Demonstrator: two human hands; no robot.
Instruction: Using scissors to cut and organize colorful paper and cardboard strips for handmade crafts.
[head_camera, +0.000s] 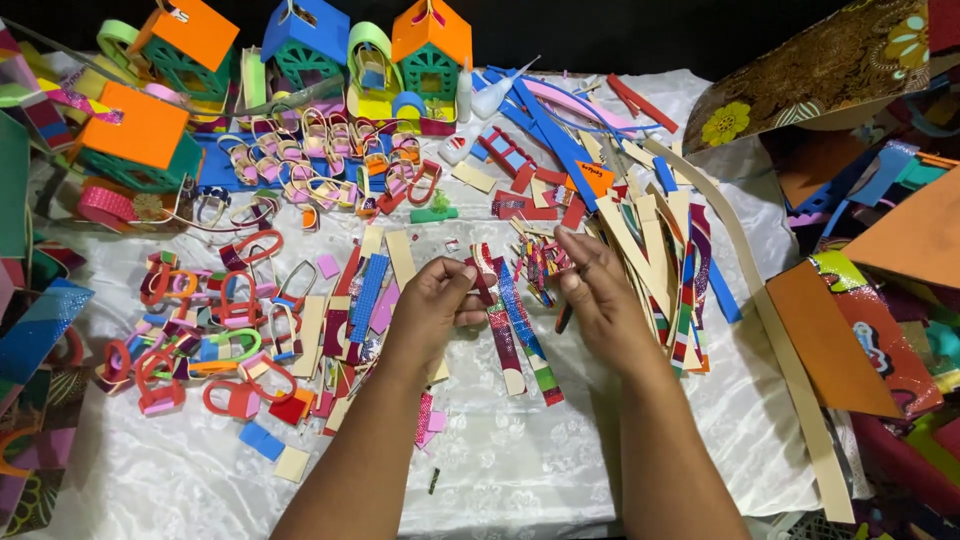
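Observation:
My left hand (432, 305) hovers over the white cloth (520, 460), its fingers pinched on the end of a dark red foam strip (484, 280). My right hand (598, 290) is just right of it, fingers spread over a heap of small patterned foam scraps (540, 262), and it grips nothing that I can see. Between the two hands lie several long patterned strips (520, 335), pointing toward me. Cream and coloured strips (655, 260) fan out to the right of my right hand.
Small foam houses with orange and blue roofs (305, 40) stand along the far edge beside a white glue bottle (492, 95). Looped foam pieces (215, 330) crowd the left. Orange and patterned sheets (860, 330) pile up at the right.

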